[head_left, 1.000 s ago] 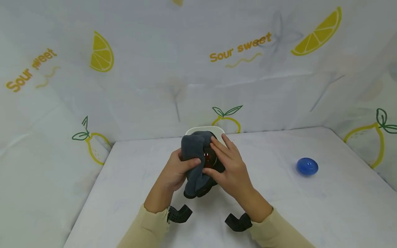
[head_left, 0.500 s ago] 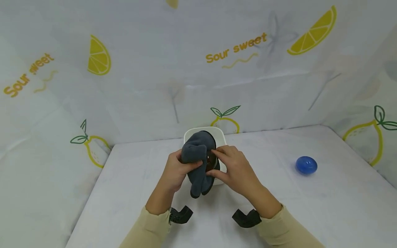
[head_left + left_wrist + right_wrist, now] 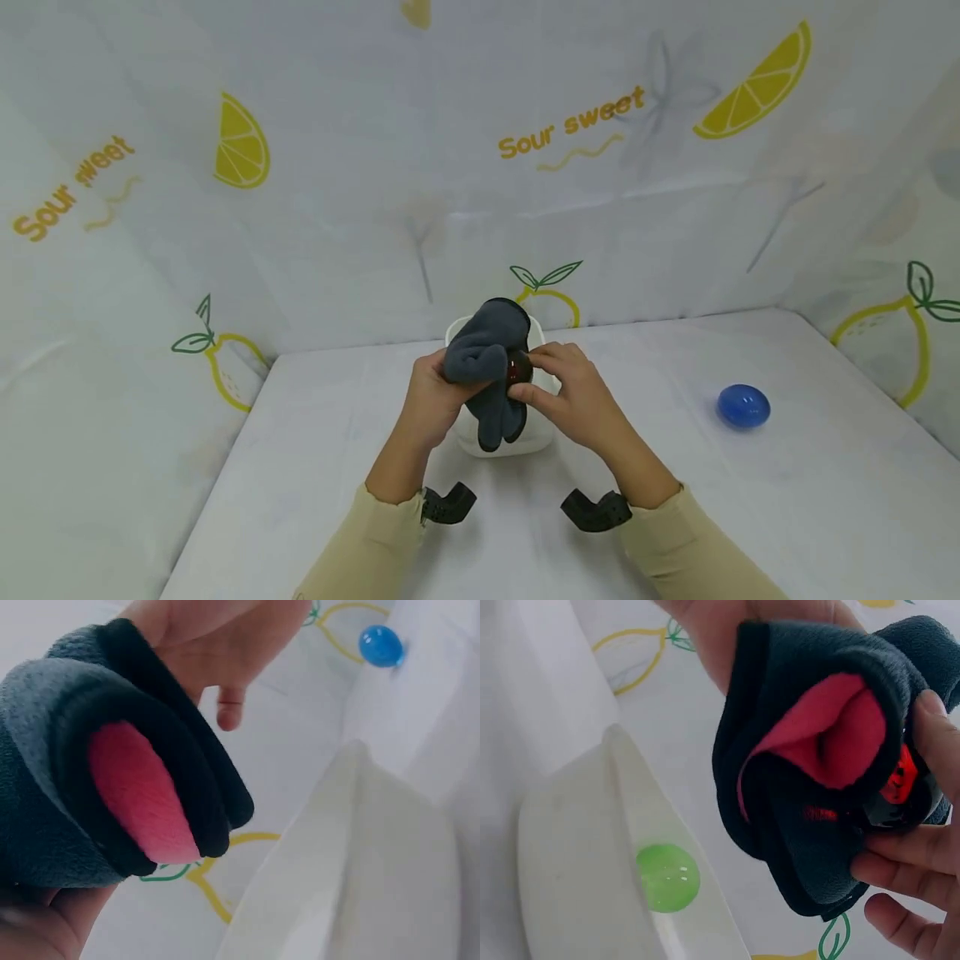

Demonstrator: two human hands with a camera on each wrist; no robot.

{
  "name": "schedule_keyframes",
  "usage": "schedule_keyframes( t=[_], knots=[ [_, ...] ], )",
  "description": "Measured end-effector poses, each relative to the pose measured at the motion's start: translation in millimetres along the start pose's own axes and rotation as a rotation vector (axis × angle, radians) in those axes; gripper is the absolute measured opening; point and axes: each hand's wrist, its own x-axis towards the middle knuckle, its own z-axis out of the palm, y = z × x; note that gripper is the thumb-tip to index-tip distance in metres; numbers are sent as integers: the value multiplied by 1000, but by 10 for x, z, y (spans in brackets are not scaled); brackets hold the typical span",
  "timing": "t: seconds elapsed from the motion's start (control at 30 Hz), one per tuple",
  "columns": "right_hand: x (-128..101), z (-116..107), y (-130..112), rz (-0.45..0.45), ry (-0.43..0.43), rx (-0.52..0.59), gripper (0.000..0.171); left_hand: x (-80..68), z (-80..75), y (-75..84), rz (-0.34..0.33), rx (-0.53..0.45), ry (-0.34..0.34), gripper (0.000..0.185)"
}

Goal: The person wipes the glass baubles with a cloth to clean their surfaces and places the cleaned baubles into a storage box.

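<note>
Grey cloth (image 3: 487, 367) gripped by left hand (image 3: 433, 398), right hand (image 3: 577, 400) pinching it

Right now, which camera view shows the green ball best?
The right wrist view: the green ball lies plainly inside the white container. The head view hides it behind the cloth and hands; the left wrist view shows only the container's wall.
</note>
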Motion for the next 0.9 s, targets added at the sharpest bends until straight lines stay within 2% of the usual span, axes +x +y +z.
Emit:
schedule_keyframes(
  t=[0.13, 0.2, 0.3, 0.57, 0.73, 0.9],
  knots=[
    [68, -37, 7, 136, -11, 143, 29, 86, 31, -9, 31, -5, -65, 33],
    [91, -45, -2, 187, -2, 203, 29, 106, 49, -25, 26, -37, -87, 37],
    [106, -48, -23, 228, 2, 254, 32, 109, 76, -43, 12, -100, -85, 40],
    [78, -31, -51, 191, -2, 205, 28, 91, 179, -13, 23, -158, 32, 34],
    [49, -7, -59, 165, -3, 207, 37, 88, 221, 45, 34, -261, 134, 33],
    [10, -3, -58, 179, -13, 181, 44, 81, 231, 45, 7, -265, 197, 28]
  ],
)
